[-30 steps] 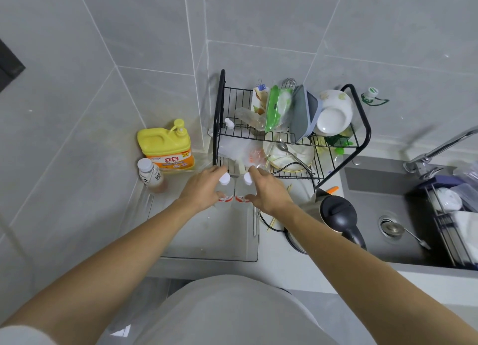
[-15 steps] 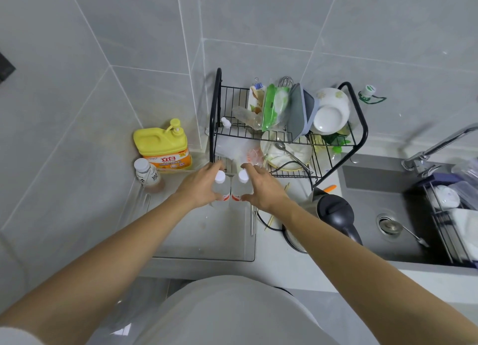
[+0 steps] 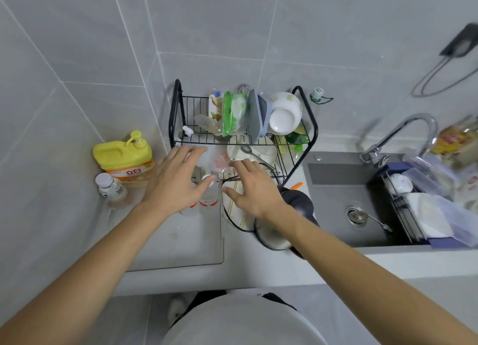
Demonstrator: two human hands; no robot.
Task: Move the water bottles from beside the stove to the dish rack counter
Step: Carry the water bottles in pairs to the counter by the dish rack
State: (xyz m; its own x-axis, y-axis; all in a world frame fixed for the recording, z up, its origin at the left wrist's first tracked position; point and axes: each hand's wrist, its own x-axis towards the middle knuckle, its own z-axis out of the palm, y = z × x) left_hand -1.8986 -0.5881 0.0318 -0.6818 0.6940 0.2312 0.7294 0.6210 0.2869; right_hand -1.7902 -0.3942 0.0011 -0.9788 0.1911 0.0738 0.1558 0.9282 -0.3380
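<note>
Bottles (image 3: 207,198) stand upright at the desk's back edge, before the rack (image 3: 297,150); small, clear, likely light and slick, best held mid-body. Left hand (image 3: 176,187) and right hand (image 3: 254,190): each grip released, fingers spread.

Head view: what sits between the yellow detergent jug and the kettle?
In the head view, the two water bottles stand there, under the open left hand and right hand.

My left hand (image 3: 178,181) and right hand (image 3: 249,187) hovered with fingers spread over two clear plastic water bottles with white caps and red labels (image 3: 207,198), standing upright side by side on the grey counter (image 3: 168,241) before the black wire dish rack (image 3: 178,117). A yellow detergent jug (image 3: 124,156) stood left, a black kettle (image 3: 297,202) right, beside the grey sink (image 3: 336,202).
</note>
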